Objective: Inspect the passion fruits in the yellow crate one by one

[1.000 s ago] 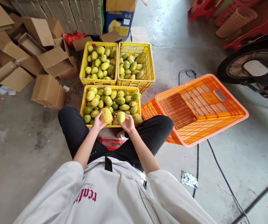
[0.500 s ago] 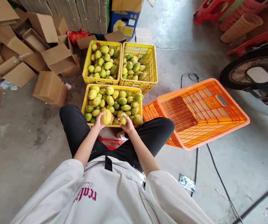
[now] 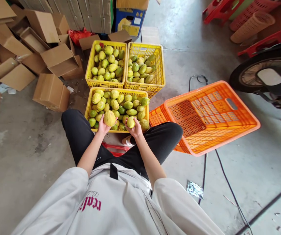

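Note:
My left hand (image 3: 102, 126) is closed around a large yellow papaya (image 3: 109, 118), held over the near edge of the front yellow crate (image 3: 88, 112). A smaller yellow-green papaya (image 3: 130, 122) sits in the fingers of my right hand (image 3: 136, 129), a short way to the right and at about the same height. Beneath both hands, the front crate is full of green and yellow papayas (image 3: 128, 105). Parts of the fingers are hidden behind the fruit.
Behind stand two more yellow crates, the left one (image 3: 88, 70) fuller than the right one (image 3: 163, 65). An orange crate (image 3: 228, 137) lies tilted at my right. Cardboard boxes (image 3: 51, 91) are heaped at the left. A motorbike wheel (image 3: 243, 73) and black cables (image 3: 229, 186) are on the right.
The papaya in my right hand has been turned and now shows a yellower side. My left hand has tilted its papaya slightly. The whole view has shifted a little.

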`<state>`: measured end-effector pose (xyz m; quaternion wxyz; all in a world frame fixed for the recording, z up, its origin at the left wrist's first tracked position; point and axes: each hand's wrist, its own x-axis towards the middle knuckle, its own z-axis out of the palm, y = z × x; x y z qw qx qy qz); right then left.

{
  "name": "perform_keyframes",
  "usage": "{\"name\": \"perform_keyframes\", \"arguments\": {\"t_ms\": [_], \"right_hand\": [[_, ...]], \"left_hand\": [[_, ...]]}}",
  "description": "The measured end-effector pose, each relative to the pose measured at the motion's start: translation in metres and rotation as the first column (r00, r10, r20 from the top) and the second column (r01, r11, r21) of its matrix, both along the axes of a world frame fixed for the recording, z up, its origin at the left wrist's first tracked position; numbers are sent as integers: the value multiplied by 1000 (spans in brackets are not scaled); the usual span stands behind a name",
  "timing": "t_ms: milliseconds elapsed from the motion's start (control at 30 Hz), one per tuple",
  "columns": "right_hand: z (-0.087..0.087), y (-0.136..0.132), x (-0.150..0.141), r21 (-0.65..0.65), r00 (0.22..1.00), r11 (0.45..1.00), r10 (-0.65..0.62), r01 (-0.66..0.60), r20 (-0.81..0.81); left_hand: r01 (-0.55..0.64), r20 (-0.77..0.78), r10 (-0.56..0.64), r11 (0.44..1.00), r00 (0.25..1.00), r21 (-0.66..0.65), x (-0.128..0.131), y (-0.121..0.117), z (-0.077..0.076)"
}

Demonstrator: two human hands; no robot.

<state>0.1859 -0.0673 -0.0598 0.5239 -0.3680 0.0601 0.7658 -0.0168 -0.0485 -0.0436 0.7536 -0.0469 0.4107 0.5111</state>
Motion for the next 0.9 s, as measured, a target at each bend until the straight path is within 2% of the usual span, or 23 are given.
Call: {"name": "perform_keyframes", "arguments": {"t_ms": [133, 267, 367, 500, 767, 900], "right_hand": [[-1, -2, -1, -36, 999, 999, -33, 33, 14], [-1, -3, -2, -24, 1000, 999, 24, -24, -4], [-2, -3, -4, -24, 998, 998, 57, -57, -1], [-4, -2, -5, -34, 999, 999, 3, -1, 47], [-12, -1, -3, -50, 997, 998, -21, 25, 77], [-15, 0, -4, -14, 997, 1000, -25, 26, 76]], "left_hand": [[-71, -45, 71, 997, 996, -4, 0, 0, 0], [-83, -33, 84, 996, 996, 11, 0, -1, -3], [-38, 15, 38, 998, 999, 39, 0, -2, -2], [-8, 71, 7, 1000, 997, 27, 1, -2, 2], [53, -34, -54, 998, 998, -28, 4, -1, -4], [75, -80, -80, 995, 994, -60, 5, -1, -6]]}}
